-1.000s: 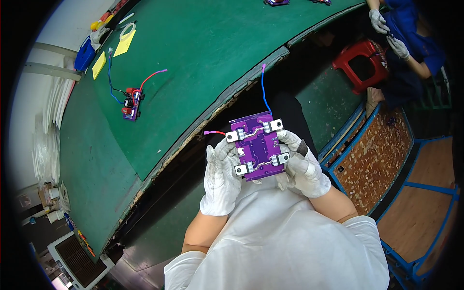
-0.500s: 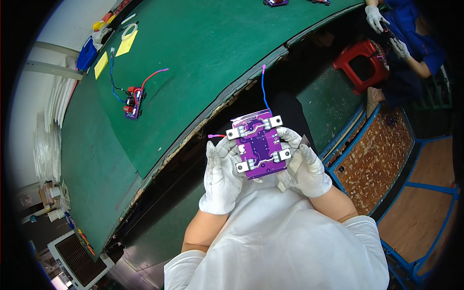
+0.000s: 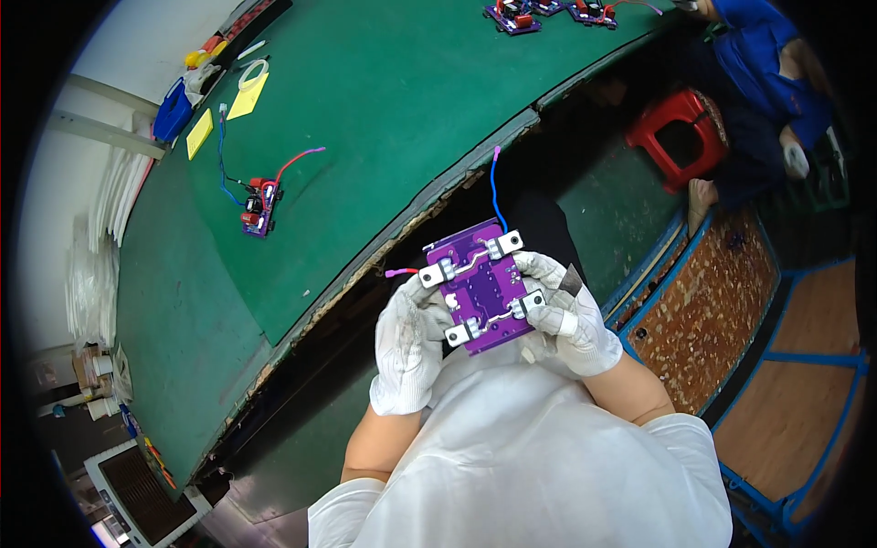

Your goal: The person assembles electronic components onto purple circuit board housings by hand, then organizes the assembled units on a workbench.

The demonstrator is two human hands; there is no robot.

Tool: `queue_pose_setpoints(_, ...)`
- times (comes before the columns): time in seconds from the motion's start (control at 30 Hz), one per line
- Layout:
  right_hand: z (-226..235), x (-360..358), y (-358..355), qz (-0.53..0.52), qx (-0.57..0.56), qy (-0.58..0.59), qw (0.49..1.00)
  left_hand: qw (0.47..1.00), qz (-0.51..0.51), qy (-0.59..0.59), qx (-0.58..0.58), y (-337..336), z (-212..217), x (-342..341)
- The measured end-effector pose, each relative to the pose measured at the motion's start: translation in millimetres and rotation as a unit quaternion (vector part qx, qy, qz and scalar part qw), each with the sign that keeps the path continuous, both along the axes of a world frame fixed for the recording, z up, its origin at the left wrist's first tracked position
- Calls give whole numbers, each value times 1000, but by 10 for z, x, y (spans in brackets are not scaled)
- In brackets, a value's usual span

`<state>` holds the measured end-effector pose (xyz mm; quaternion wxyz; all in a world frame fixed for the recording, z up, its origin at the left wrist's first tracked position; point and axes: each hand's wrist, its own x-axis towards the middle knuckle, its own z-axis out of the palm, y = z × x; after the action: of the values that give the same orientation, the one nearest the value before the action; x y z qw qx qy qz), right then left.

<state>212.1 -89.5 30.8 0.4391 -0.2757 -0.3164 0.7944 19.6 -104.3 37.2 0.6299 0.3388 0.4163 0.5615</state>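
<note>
- Shifted since the earlier frames: purple circuit board (image 3: 484, 289), turned slightly counterclockwise; co-worker's hands, formerly close together, now well apart, one (image 3: 797, 163) lowered beside the body, the other at the far counter edge, cut off by the picture's rim.
- Counter (image 3: 393, 100), one, green-topped, edge worn and ragged, running diagonally across the view.
- Co-worker (image 3: 763, 68), one, in blue top, at upper right beyond the counter edge.
- Panel (image 3: 717, 315), one, brown and speckled, in blue frame, right of the right forearm.
- Stool (image 3: 644, 137), one, red, beside the co-worker.
- Hands, two, white-gloved: left hand (image 3: 402, 342) gripping the purple circuit board by its left side; right hand (image 3: 574, 324) gripping its right side, thumb near the lower right metal tab.
- Purple circuit board, one, held between both hands above the lap, off the counter; tilted, four silver tabs uppermost.
- Container (image 3: 172, 111), one, blue, at the counter's far left edge.
- Wired board (image 3: 258, 208), one, with red and black components, lying on the counter.
- Similar boards (image 3: 513, 18), several, grouped at the counter's far end.
- Notes (image 3: 247, 98), two, yellow, flat, near the container.
- Blue wire (image 3: 495, 192), one, pink-tipped, rising from the held board's top edge.
- Grey triangular piece (image 3: 571, 281), one, at the right hand's fingers; nature unclear.
- Red wire (image 3: 402, 272), one, pink-tipped, short visible length, at the held board's left.
</note>
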Motion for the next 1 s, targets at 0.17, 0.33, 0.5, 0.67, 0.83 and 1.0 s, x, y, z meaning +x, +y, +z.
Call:
queue_pose_setpoints(0.17, 291, -241, 35, -49, -206, 111, 971, 773, 152, 513, 342, 169, 286, -138)
queue_pose_setpoints(0.33, -88, -205, 111, 80, -164, 268, 946, 965, -88, 230, 92, 93, 127, -81)
queue_pose_setpoints(0.5, -8, -288, 214, 121, -90, -172, 974, 887, -124, 442, 50, 233, 433, -368)
queue_pose_setpoints(0.67, -300, -48, 356, 126, 17, -245, 961, 600, -106, 793, 15, 716, 743, -1026)
queue_pose_setpoints(0.83, -734, 527, 435, -4, 53, -348, 936, 453, -168, 872, -85, 1045, 429, -2260)
queue_pose_setpoints(1.0, -1877, 1654, 77, -248, -80, -580, 772, 356, -144, 922, -52, 1102, 393, -2945)
